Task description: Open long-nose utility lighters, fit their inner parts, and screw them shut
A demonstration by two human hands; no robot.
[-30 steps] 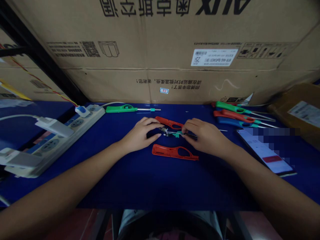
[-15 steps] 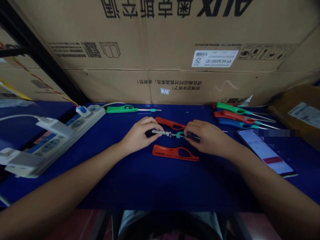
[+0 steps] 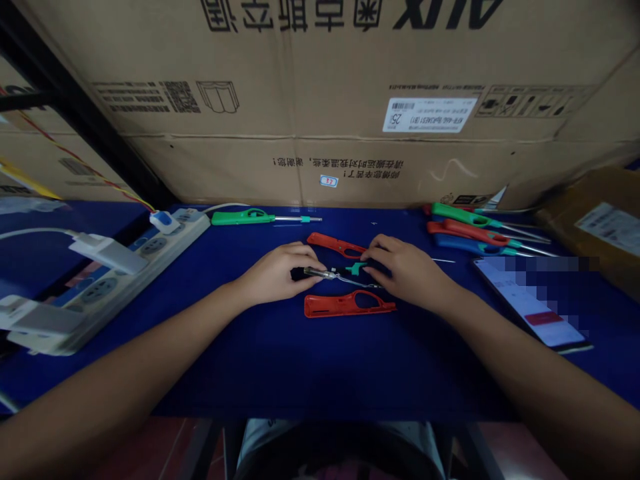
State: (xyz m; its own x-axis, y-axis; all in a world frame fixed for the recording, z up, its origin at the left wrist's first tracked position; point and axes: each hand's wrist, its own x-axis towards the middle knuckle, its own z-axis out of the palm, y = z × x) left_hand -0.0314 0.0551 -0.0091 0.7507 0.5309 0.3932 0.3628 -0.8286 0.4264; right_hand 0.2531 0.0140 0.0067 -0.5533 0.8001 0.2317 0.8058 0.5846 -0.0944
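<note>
At the middle of the blue table, my left hand (image 3: 277, 272) and my right hand (image 3: 403, 270) both pinch a thin lighter insert (image 3: 334, 274): a metal tube with a black end, a teal trigger and fine wires. It hangs just above the table between two red half-shells. One red shell (image 3: 347, 305) lies right below the insert, open side up. The other red shell (image 3: 335, 245) lies behind it, partly hidden by my right fingers.
A green long-nosed lighter (image 3: 260, 217) lies at the back. Green, red and blue lighters (image 3: 480, 230) are piled at the back right. A phone (image 3: 533, 303) lies on the right, a white power strip (image 3: 100, 280) on the left. Large cardboard boxes (image 3: 320, 100) stand behind.
Both hands have lowered the insert towards the near red shell, which has shifted slightly. My right hand has moved a little left and forward over the insert's trigger end.
</note>
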